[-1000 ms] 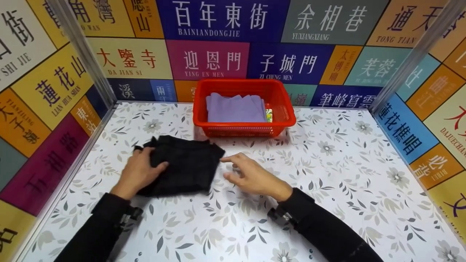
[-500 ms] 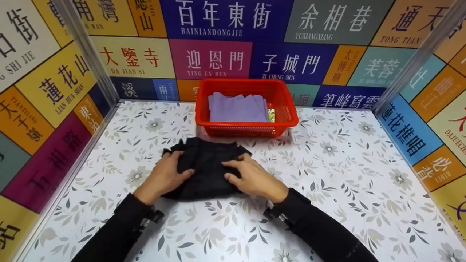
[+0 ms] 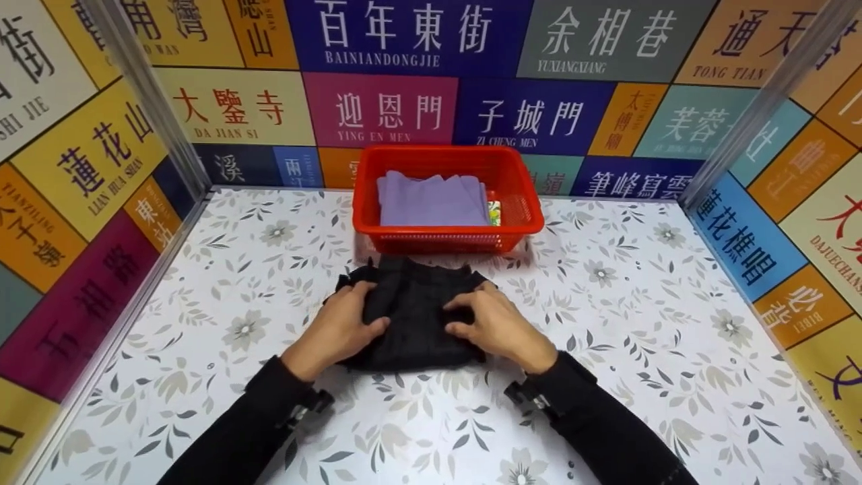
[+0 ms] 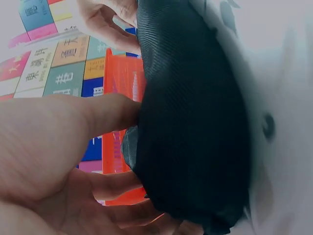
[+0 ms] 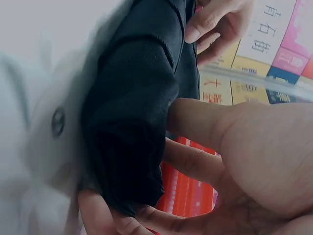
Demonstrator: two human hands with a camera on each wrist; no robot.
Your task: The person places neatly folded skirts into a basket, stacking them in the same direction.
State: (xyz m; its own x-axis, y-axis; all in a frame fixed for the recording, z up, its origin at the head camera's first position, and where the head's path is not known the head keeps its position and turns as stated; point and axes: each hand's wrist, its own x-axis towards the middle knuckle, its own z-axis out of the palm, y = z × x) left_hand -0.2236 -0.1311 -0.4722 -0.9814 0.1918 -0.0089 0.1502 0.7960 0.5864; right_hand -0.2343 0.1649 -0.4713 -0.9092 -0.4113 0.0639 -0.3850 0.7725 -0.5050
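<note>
A folded black garment (image 3: 419, 323) lies on the table below the basket, its upper edge ruffled. My left hand (image 3: 340, 331) grips its left side, thumb over the top and fingers at the edge. On the opposite side my right hand (image 3: 502, 323) holds the right edge, thumb and fingers bent around it. In the left wrist view the garment (image 4: 195, 117) bulges as a thick, ribbed bundle with the thumb against it. Stitched seams cross the garment (image 5: 142, 63) in the right wrist view, and some fingers reach beneath its end.
Behind the garment stands a red plastic basket (image 3: 448, 238) holding folded purple cloth (image 3: 431, 201) and a small yellow-green patterned item (image 3: 494, 213). The table (image 3: 646, 303) has a floral cover. Sign-printed panels (image 3: 377, 108) enclose it at the back and both sides.
The garment has slid to the right with my left hand. My right hand, apart from it at first, came onto its right edge and now holds it.
</note>
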